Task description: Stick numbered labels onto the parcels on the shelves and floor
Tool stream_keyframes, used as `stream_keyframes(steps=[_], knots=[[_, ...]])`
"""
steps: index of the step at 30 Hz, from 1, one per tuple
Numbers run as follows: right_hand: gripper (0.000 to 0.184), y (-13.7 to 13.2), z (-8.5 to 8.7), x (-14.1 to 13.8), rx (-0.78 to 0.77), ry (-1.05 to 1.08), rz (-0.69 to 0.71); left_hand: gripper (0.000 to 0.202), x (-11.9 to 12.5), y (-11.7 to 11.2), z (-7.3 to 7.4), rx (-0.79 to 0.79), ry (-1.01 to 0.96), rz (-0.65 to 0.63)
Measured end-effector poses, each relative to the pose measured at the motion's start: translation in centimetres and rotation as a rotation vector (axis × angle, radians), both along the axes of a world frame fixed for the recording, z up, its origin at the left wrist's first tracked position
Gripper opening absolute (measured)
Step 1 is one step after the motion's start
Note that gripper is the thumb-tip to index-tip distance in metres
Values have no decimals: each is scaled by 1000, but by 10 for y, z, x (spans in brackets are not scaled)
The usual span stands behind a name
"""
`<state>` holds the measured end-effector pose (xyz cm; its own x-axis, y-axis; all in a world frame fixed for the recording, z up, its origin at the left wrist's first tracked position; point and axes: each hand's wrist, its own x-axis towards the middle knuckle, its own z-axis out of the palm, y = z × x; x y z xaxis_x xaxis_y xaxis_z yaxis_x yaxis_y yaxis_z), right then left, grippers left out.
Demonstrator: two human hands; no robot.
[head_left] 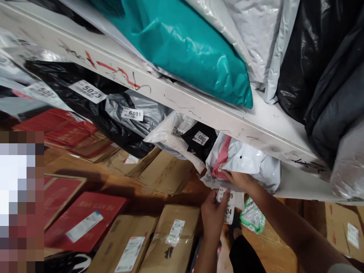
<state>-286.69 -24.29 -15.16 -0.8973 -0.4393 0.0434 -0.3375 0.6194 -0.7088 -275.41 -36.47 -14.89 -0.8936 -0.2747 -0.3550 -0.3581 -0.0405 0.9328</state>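
Observation:
My left hand (212, 212) is closed on a strip of white number labels (229, 212), pinching it between thumb and fingers. Its printed numbers are partly covered; endings like "09" and "04" show. Just above, my right hand (240, 181) reaches under the shelf board, its fingers closed at the lower edge of a pink plastic mailer bag (223, 157). White mailer bags (256, 161) lie around and behind the pink one. Left of it sits a black packet (200, 140) with a "6005" label.
A white shelf edge (182, 100) with pen marks crosses the view. Above it stand a teal mailer bag (182, 49) and black bags (301, 60). Labelled bags such as a grey one (132, 110) fill the lower shelf. Cardboard boxes (170, 239) and red boxes (88, 216) lie below.

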Motion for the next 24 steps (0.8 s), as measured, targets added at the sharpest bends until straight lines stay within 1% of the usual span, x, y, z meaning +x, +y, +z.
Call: stream_keyframes(steps=[2, 3, 5, 7, 8, 9, 11, 13, 15, 16, 19, 21, 24], knots=[[27, 7, 5, 6, 51, -3, 59, 44, 3, 1, -1, 38, -22, 9], [30, 11, 9, 9, 50, -34, 93, 44, 5, 1, 0, 61, -28, 24], [34, 21, 19, 16, 10, -132, 168, 45, 7, 2, 5, 119, -20, 77], [30, 31, 33, 28, -82, -212, 186, 46, 7, 2, 10, 171, 8, 146], [26, 36, 40, 36, -158, -247, 148, 45, 7, 2, 13, 186, 31, 160], [25, 40, 47, 45, -251, -280, 82, 45, 6, 2, 15, 188, 64, 148], [29, 44, 55, 66, -437, -344, -83, 42, 5, 3, 19, 140, 156, 59], [30, 41, 55, 87, -553, -394, -229, 39, 4, 5, 23, 37, 244, -49], [26, 35, 50, 103, -602, -382, -367, 38, 4, 9, 28, -54, 261, -127], [24, 32, 47, 109, -625, -363, -442, 36, 4, 12, 31, -70, 246, -156], [26, 26, 37, 118, -700, -293, -646, 33, 6, 19, 34, -51, 181, -195], [27, 27, 34, 119, -740, -270, -727, 34, 5, 23, 32, -81, 168, -201], [29, 30, 33, 120, -792, -265, -769, 39, 3, 28, 31, -185, 187, -228]])
